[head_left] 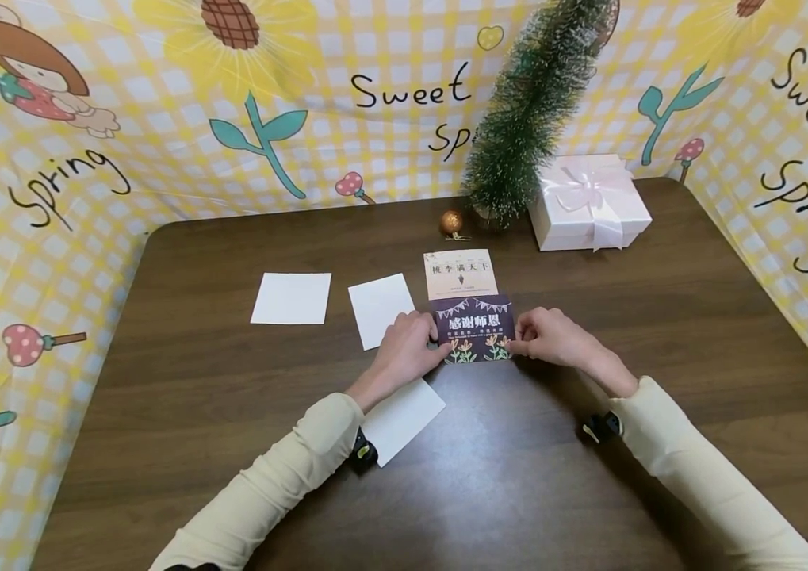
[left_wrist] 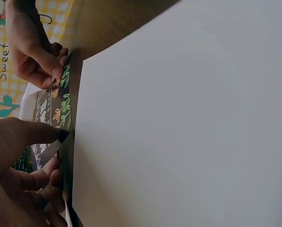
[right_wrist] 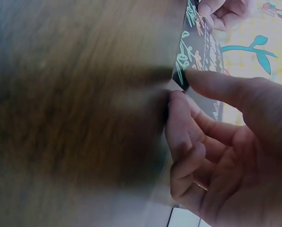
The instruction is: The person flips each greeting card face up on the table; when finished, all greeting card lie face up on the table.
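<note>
Dark purple card stock, printed with white characters and orange flowers, forms the greeting card [head_left: 472, 328] that is held at the middle of the brown counter [head_left: 660, 333], just below a cream card [head_left: 460, 273] that it slightly overlaps. Its left edge is pinched by the left hand [head_left: 407, 353], with the thumb on top and the fingers curled beneath; its right edge is pinched in the same way by the right hand [head_left: 549, 337]. In the right wrist view the thumb is seen pressed on the card's corner, though the picture is blurred there and the exact grip of the lower fingers cannot be made out.

Three blank white sheets [head_left: 292, 298] are laid to the left, one of them partly under the left forearm. A small frosted tree [head_left: 528, 111], a copper bauble [head_left: 451, 222] and a white gift box [head_left: 589, 202] tied with ribbon are stood at the far edge.

The step in hand is judged to be the lifting or positioning of the card by both edges. An even pull from both hands would be called for next, so that the card is kept flat and the cream card beneath is not dragged along.
</note>
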A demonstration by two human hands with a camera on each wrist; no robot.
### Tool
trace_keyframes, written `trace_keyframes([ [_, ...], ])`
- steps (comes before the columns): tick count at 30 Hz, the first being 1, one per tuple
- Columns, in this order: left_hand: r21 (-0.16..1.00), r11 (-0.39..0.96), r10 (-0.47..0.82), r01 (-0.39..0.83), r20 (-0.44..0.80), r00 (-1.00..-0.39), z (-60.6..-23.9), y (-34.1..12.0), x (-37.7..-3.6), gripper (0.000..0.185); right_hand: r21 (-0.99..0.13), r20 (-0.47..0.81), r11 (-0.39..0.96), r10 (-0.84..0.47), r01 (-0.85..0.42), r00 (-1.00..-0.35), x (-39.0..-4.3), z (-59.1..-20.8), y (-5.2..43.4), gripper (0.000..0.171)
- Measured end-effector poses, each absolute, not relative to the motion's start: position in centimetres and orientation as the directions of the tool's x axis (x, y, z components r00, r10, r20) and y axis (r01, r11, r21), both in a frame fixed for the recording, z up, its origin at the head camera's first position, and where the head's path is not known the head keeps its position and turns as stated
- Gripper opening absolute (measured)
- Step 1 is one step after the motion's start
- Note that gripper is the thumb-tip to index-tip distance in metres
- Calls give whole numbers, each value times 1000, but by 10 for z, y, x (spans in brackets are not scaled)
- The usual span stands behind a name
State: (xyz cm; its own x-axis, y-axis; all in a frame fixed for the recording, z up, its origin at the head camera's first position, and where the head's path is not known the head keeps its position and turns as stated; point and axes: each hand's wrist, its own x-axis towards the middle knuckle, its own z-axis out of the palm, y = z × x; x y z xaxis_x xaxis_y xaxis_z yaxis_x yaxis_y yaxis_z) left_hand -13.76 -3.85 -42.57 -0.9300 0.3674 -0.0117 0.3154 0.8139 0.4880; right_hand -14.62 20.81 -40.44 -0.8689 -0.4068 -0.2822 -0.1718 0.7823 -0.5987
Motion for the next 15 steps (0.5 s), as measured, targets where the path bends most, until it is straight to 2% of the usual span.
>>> trace_keyframes([
  [7,440,838,378,322,-44,-925,-423,-38,-137,26,-550,-327,811,-429,-200,-842,-148,-401,208,26],
  [15,390,844,411,367,-32,-911,-423,-37,-136,28,-496,-337,839,-424,-224,-840,-149,-405,208,27],
])
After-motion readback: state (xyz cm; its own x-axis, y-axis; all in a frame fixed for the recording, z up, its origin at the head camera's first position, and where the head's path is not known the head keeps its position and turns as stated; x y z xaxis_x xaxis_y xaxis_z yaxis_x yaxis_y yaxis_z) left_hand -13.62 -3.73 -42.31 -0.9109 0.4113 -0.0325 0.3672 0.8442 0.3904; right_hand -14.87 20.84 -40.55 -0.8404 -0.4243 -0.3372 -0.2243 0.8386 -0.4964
